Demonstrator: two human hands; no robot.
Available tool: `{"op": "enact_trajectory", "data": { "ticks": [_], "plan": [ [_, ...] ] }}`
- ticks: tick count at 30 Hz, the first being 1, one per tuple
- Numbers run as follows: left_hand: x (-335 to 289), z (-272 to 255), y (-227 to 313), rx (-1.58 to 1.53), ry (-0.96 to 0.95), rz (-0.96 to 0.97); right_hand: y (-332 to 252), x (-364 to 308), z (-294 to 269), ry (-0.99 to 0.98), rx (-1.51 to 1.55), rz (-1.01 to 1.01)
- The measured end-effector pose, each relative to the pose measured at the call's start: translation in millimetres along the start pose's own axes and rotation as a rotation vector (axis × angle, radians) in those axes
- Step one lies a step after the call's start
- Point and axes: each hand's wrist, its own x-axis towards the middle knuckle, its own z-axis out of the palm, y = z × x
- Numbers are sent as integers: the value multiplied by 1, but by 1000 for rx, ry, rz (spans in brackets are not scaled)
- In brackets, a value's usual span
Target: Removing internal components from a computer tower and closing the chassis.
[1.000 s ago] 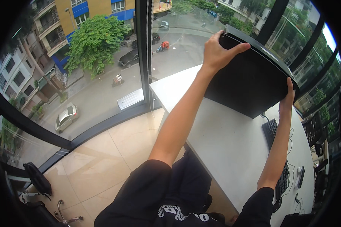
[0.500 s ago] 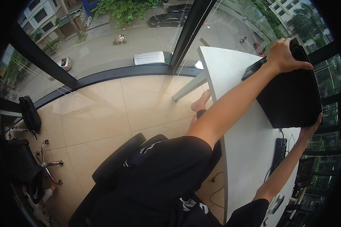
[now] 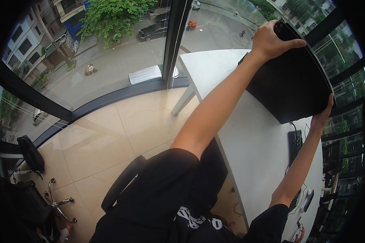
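A black computer monitor (image 3: 290,87) is above the white desk, tilted in my view, its dark flat face toward me. My left hand (image 3: 269,42) grips its upper left corner, thumb stretched along the top edge and fingers wrapped over behind. My right hand (image 3: 324,113) holds its right lower edge, with the fingers mostly hidden behind the panel. A cable runs down from under the monitor. Beside my right forearm, a black keyboard (image 3: 295,143) lies on the desk. Whether the monitor's base rests on the desk cannot be seen.
The white desk (image 3: 247,137) stretches along my right, with a white device (image 3: 304,204) and cables near its far edge. Another person's hand (image 3: 300,235) shows at the bottom right. Large windows border the tiled floor; an office chair (image 3: 32,206) and a black backpack (image 3: 30,154) stand left.
The view has turned, so the monitor, desk and both hands sit farther left and higher. Both hands keep their hold on the monitor, which looks tilted more.
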Motion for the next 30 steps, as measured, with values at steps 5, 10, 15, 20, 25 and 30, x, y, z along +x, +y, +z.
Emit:
{"op": "enact_trajectory", "data": {
  "ticks": [5, 10, 15, 20, 25, 30],
  "plan": [
    [-2, -2, 26, 174, 439, 356, 1, 6, -9, -33, -20, -13],
    [15, 6, 87, 542, -76, 617, 3, 1, -6, -2, -28, -41],
    [66, 11, 148, 926, -1236, 217, -8, -11, 11, 70, -32, -86],
    [99, 11, 124, 979, -1227, 224, -4, -11, 12, 24, -72, -94],
    [107, 12, 129, 1021, -1280, 180, 4, -10, 13, -12, -128, -122],
    [114, 24, 139, 1144, -1236, 65, -9, -9, 15, 79, -124, -126]
  ]
}}
